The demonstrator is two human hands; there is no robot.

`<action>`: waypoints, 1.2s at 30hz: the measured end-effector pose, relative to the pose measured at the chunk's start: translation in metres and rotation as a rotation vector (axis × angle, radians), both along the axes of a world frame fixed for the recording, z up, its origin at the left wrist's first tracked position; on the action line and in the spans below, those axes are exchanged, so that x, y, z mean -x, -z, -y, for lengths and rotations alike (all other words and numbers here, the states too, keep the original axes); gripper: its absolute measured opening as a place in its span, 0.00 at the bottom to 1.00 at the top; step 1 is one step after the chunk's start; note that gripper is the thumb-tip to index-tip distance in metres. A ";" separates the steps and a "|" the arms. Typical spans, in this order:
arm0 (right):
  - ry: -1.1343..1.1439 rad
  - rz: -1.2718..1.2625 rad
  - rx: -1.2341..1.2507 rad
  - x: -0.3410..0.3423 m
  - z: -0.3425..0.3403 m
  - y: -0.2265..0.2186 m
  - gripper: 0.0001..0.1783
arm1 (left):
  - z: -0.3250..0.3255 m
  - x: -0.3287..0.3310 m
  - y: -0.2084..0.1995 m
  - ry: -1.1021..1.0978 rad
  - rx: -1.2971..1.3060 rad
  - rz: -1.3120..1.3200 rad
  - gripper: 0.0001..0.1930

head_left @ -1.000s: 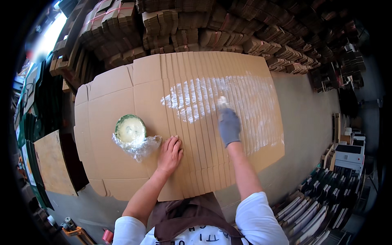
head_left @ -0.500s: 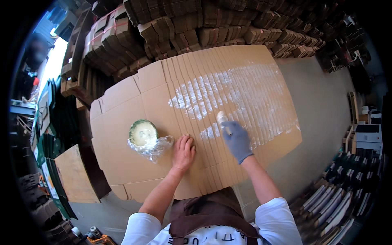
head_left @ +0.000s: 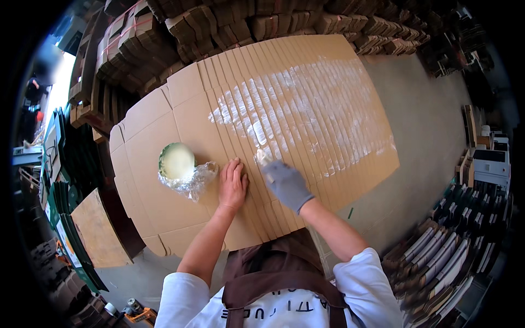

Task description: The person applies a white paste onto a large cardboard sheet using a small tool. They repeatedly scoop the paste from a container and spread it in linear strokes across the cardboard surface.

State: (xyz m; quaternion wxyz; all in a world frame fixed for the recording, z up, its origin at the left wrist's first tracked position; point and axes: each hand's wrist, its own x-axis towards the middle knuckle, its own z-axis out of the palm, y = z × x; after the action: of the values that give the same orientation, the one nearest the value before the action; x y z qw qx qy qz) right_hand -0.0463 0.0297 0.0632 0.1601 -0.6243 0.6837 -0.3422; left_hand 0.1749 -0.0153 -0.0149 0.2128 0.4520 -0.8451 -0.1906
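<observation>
My right hand point(head_left: 287, 185), in a grey glove, is closed around the handle of a brush point(head_left: 263, 157). The pale brush head touches the overlapping cardboard sheets point(head_left: 158, 127), just right of my left hand. White, wet-looking paste point(head_left: 306, 109) streaks the stepped edges of the sheets across the middle and right. My bare left hand point(head_left: 233, 183) lies flat on the cardboard near its front, with its fingers stretched forward. To its left stands a round green-rimmed tub point(head_left: 178, 160) of cream-coloured paste, with crumpled clear plastic wrap point(head_left: 192, 183) at its near side.
Bundled stacks of flat cardboard point(head_left: 235, 27) line the far side, beside a wooden pallet point(head_left: 87, 98) at the far left. A wooden board point(head_left: 104, 229) stands at the near left. Rows of folded sheets point(head_left: 432, 262) sit at the lower right. Grey floor point(head_left: 415, 109) extends to the right.
My right hand has moved the brush left and toward my left hand. My left hand stays flat on the cardboard. The whole view has shifted slightly.
</observation>
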 end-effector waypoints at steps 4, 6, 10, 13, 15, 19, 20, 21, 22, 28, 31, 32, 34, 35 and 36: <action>0.257 -0.222 -0.464 0.090 -0.001 0.005 0.08 | -0.006 -0.004 0.007 -0.006 -0.017 -0.028 0.19; 0.223 -0.219 -0.297 0.070 -0.019 -0.008 0.07 | 0.008 -0.005 0.004 -0.005 0.015 -0.020 0.19; -0.189 -0.242 -0.178 -0.024 -0.060 -0.022 0.09 | -0.003 -0.005 0.002 -0.002 -0.012 -0.005 0.20; -0.137 -0.207 -0.218 -0.004 -0.061 -0.009 0.11 | 0.000 -0.007 -0.002 -0.007 -0.009 -0.013 0.20; 0.022 -0.191 -0.282 0.040 -0.055 -0.007 0.11 | -0.006 -0.008 -0.003 -0.016 -0.021 -0.018 0.20; -0.103 -0.111 -0.071 0.023 -0.078 0.012 0.11 | 0.000 0.000 0.009 0.004 -0.030 -0.005 0.19; -0.251 -0.144 -0.147 -0.011 -0.089 0.002 0.11 | 0.000 -0.003 0.012 0.003 -0.013 -0.013 0.18; -0.404 -0.171 -0.222 -0.026 -0.095 -0.009 0.12 | -0.001 -0.004 0.011 -0.004 0.007 -0.026 0.18; -0.348 -0.156 -0.312 -0.009 -0.102 -0.004 0.12 | -0.003 -0.002 0.010 -0.005 0.013 -0.032 0.18; 0.202 0.487 -0.590 0.082 -0.090 -0.024 0.12 | -0.004 0.000 0.003 -0.009 0.030 0.037 0.19; -0.234 0.067 -0.440 0.017 -0.113 -0.006 0.12 | -0.005 0.004 0.007 -0.007 0.014 0.027 0.19; -0.206 0.061 -0.415 0.023 -0.116 0.001 0.13 | -0.002 0.006 0.006 -0.018 0.009 0.020 0.19; -0.152 0.058 -0.367 0.041 -0.113 0.007 0.16 | -0.002 0.005 0.003 -0.011 0.021 0.017 0.19; -0.042 0.130 -0.499 0.064 -0.110 0.002 0.16 | -0.004 0.001 0.003 -0.016 0.027 0.021 0.19; 0.061 0.200 -0.632 0.093 -0.098 -0.025 0.15 | -0.008 -0.006 0.001 -0.027 0.028 0.039 0.19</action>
State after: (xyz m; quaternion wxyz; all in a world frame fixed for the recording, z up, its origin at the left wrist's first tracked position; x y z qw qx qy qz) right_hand -0.1389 0.1281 0.0878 0.4016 -0.4864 0.7555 -0.1774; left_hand 0.1809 -0.0075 -0.0162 0.2051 0.4638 -0.8455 -0.1672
